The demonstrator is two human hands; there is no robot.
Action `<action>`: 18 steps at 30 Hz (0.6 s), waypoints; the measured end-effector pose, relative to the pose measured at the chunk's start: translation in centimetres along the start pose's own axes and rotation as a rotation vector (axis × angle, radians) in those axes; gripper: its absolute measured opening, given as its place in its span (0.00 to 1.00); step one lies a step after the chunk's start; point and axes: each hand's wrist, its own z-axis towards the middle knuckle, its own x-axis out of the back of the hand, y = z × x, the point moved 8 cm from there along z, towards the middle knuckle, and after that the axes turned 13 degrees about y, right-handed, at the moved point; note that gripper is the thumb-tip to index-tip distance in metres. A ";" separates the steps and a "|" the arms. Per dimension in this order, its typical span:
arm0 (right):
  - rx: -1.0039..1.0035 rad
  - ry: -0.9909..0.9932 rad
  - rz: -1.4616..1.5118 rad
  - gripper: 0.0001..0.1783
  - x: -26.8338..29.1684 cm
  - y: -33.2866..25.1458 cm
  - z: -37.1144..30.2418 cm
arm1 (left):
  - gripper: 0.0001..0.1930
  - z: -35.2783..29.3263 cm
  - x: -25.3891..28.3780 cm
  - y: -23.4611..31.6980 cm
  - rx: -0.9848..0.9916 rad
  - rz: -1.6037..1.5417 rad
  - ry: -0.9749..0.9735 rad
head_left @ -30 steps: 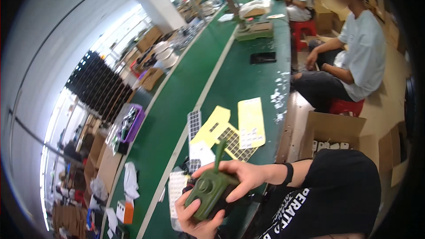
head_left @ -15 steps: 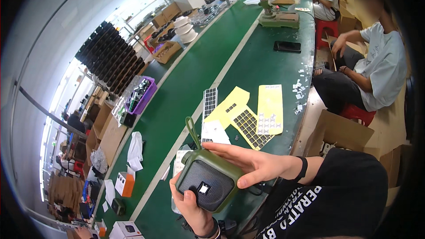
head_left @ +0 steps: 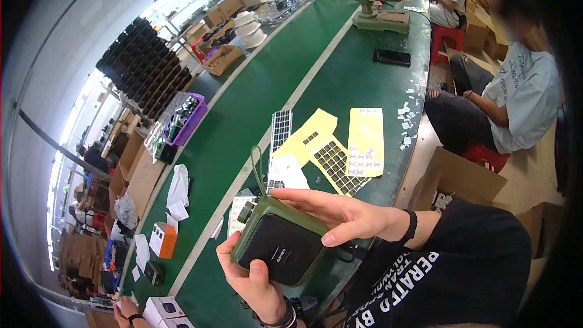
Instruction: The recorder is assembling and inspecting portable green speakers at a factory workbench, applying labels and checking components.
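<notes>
A green portable speaker [head_left: 282, 243] is held tilted just above the bench, a dark panel with small light print facing me. From its upper corner rises a green strap loop [head_left: 257, 167]. My left hand [head_left: 252, 282] grips the lower left of the speaker, with its thumb on the dark panel. Along the top and right side lies my right hand [head_left: 346, 215], its fingers stretched over the housing and its thumb pressed at the right edge. Just beyond the speaker are yellow label sheets [head_left: 365, 133] and a sheet of dark square stickers [head_left: 340, 167].
On the green bench [head_left: 243, 127] lie a black phone [head_left: 392, 57], white scraps [head_left: 405, 112], a green press stand [head_left: 381, 19] and an orange-white box [head_left: 164, 240]. A purple basket [head_left: 188, 123] stands left. Another person's hand [head_left: 126, 308] is at lower left; a seated co-worker [head_left: 522, 97] is at right.
The speaker has been turned: its mesh face with a small white square gave way to the dark printed panel. Another person's hand came further into view at lower left. The co-worker raised a hand.
</notes>
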 end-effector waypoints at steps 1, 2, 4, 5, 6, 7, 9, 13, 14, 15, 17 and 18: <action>-0.002 -0.010 0.003 0.47 0.0 0.1 -0.1 | 0.32 0.1 0.3 -0.3 0.004 0.002 0.001; -0.001 -0.008 0.001 0.47 -0.2 0.0 -0.1 | 0.30 0.2 0.5 -1.7 0.130 -0.073 -0.007; 0.035 0.042 0.037 0.52 -0.2 -0.3 -0.1 | 0.29 0.4 0.9 -3.2 0.260 -0.147 -0.015; 0.040 0.080 0.005 0.56 -0.1 -0.1 0.1 | 0.27 0.0 0.3 -4.7 0.548 -0.445 -0.036; 0.040 0.082 0.005 0.56 -0.3 0.1 0.3 | 0.26 -0.8 -0.7 -5.8 0.835 -0.744 -0.056; 0.053 0.135 -0.080 0.56 0.0 0.4 0.5 | 0.24 -0.8 -1.1 -6.4 0.894 -0.805 -0.077; 0.067 0.220 -0.205 0.57 0.0 0.7 0.2 | 0.23 -1.2 -1.4 -6.2 0.931 -0.828 -0.074; 0.078 0.287 -0.276 0.57 0.1 1.0 0.0 | 0.22 -1.8 -2.0 -6.5 1.002 -0.924 -0.136; 0.089 0.309 -0.310 0.57 0.3 1.1 0.0 | 0.22 -1.8 -2.1 -6.6 1.011 -0.940 -0.145; 0.101 0.329 -0.345 0.57 0.5 1.0 -0.1 | 0.22 -1.8 -2.1 -6.7 1.012 -0.940 -0.144; 0.109 0.327 -0.347 0.57 0.5 1.2 0.0 | 0.23 -2.1 -2.2 -7.0 1.064 -0.968 -0.118; 0.117 0.323 -0.350 0.57 0.5 1.3 0.0 | 0.23 -2.2 -2.3 -6.8 1.065 -0.968 -0.118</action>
